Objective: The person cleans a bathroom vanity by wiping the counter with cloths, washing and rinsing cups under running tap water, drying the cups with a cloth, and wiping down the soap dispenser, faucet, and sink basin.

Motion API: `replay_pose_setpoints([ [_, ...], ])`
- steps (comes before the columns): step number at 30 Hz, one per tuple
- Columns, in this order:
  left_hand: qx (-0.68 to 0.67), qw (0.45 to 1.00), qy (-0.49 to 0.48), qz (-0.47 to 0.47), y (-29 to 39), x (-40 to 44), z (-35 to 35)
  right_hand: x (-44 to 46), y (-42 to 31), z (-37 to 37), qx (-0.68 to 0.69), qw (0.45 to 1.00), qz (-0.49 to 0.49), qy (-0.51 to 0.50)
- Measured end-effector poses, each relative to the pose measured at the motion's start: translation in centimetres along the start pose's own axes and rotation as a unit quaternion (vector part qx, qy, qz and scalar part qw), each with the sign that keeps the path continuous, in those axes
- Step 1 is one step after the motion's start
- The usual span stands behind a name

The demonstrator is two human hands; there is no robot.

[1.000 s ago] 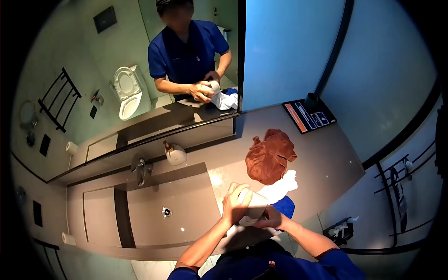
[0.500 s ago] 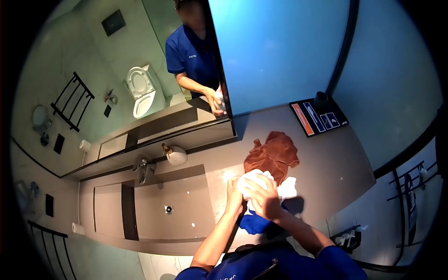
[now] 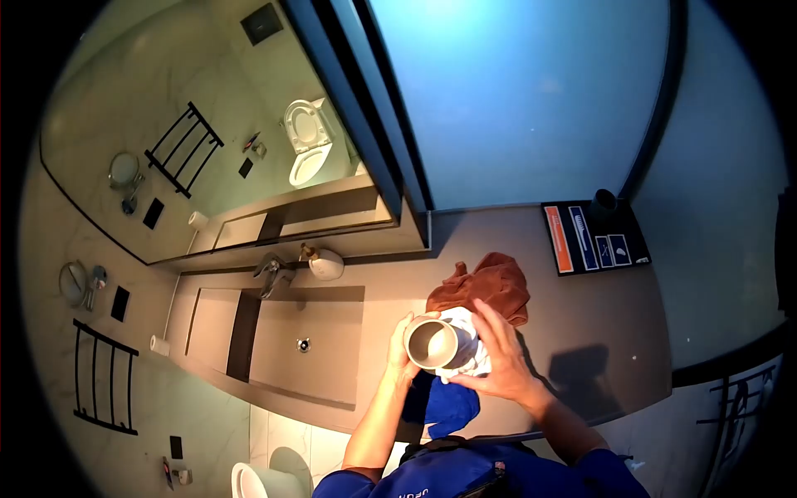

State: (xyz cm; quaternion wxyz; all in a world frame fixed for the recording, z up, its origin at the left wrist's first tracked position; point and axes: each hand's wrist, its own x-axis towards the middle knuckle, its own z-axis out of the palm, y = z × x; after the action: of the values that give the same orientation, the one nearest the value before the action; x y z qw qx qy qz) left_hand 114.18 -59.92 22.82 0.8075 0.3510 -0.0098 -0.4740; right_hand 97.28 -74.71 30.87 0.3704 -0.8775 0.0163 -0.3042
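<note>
A round cup (image 3: 431, 344) with a pale rim faces me with its mouth up. My left hand (image 3: 400, 349) is closed around the cup's left side. To the cup's right, my right hand (image 3: 502, 361) has its thumb and fingers spread apart. A white cloth (image 3: 475, 353) lies between the cup and that palm; whether the palm touches it I cannot tell. Just beyond both hands a crumpled brown cloth (image 3: 491, 286) rests on the counter. Below them, a bunched blue cloth (image 3: 452, 407) lies near the counter's front edge.
On the left is a sunken sink (image 3: 332, 340) with a tap (image 3: 272, 274) and a soap dispenser (image 3: 322, 261). A black tray (image 3: 581, 212) with labelled packets and a dark cup (image 3: 603, 202) stands at the back right. A mirror (image 3: 207, 75) runs behind the sink.
The white cloth was bunched up between both hands; now the cup's open mouth shows in my left hand. My right hand has spread its fingers and moved rightward. The view has shifted.
</note>
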Motion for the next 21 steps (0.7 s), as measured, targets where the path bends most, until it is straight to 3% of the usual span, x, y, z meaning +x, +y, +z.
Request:
replay_pose_setpoints([
  [3,0.102,0.991,0.077,0.027,-1.2,0.6,3.4,1.2,1.7,0.7,0.007,0.997,-0.047,-0.06],
  [4,0.146,0.979,0.133,0.057,-2.1,1.0,3.9,0.9,2.9,1.9,0.044,0.997,-0.055,-0.021],
  [6,0.153,0.985,0.078,0.022,-2.8,1.5,6.0,0.7,4.0,0.5,0.101,0.993,-0.02,0.057],
  [7,0.182,0.981,0.037,0.06,-3.5,2.2,7.0,0.8,4.7,-1.0,0.124,0.99,0.007,0.073],
  [9,0.313,0.946,0.012,0.089,-4.9,3.4,5.4,0.8,8.6,-5.1,0.056,0.983,0.016,0.171],
  [10,0.426,0.9,0.022,0.092,-5.4,3.6,4.6,0.1,11.4,-7.1,-0.017,0.973,0.051,0.226],
  [11,0.584,0.797,0.031,0.149,-6.4,3.3,4.2,-0.1,14.2,-9.5,-0.024,0.953,0.099,0.285],
  [12,0.722,0.667,0.028,0.183,-7.2,2.8,3.5,-0.3,18.2,-11.5,-0.036,0.929,0.131,0.344],
  [13,0.833,0.512,0.026,0.21,-7.8,2.4,2.8,-1.1,22.8,-14.6,-0.197,0.908,0.094,0.358],
  [15,0.858,0.46,0.045,0.224,-8.8,2.1,1.3,-0.6,28.2,-19.9,-0.212,0.886,0.149,0.384],
  [18,0.818,0.494,0.044,0.292,-8.5,3.0,0.3,0.3,36.9,-25.1,-0.258,0.871,0.261,0.326],
  [21,0.816,0.49,0.057,0.302,-8.4,4.1,1.0,1.8,43.3,-27.5,-0.316,0.877,0.267,0.243],
])
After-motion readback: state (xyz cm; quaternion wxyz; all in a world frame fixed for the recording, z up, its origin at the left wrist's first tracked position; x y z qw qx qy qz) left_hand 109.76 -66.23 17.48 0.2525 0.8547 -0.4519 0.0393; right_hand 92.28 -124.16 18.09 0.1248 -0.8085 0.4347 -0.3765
